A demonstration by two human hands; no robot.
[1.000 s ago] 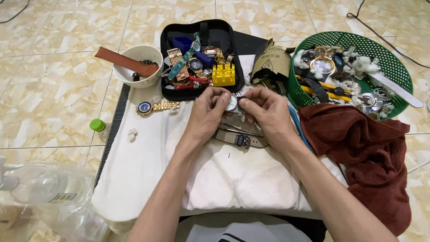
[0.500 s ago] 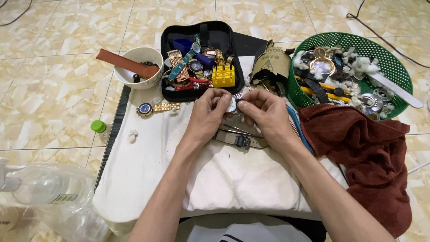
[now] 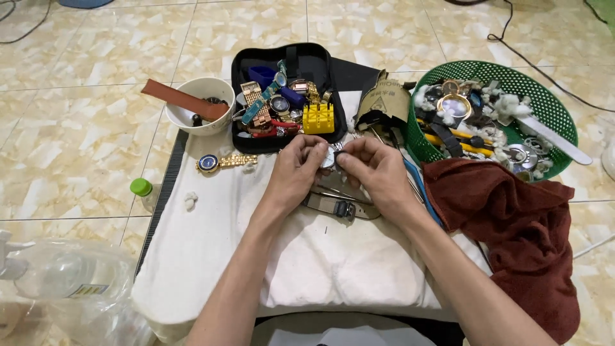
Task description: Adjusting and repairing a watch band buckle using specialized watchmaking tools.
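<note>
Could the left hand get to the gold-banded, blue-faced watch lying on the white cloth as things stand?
Probably yes: the gold-banded, blue-faced watch lies uncovered on the white cloth, with bare cloth between it and the left hand, though that hand is pinching a small round metal piece.

white bowl (image 3: pixel 206 94), green basket (image 3: pixel 549 109), maroon towel (image 3: pixel 522 234)

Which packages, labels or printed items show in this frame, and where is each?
Label: small pale rectangle on the clear plastic bottle, bottom left on the floor.
Sandpaper sheet: tan, curled, printed back, between the black case and the green basket.
No screens or signs.
</note>
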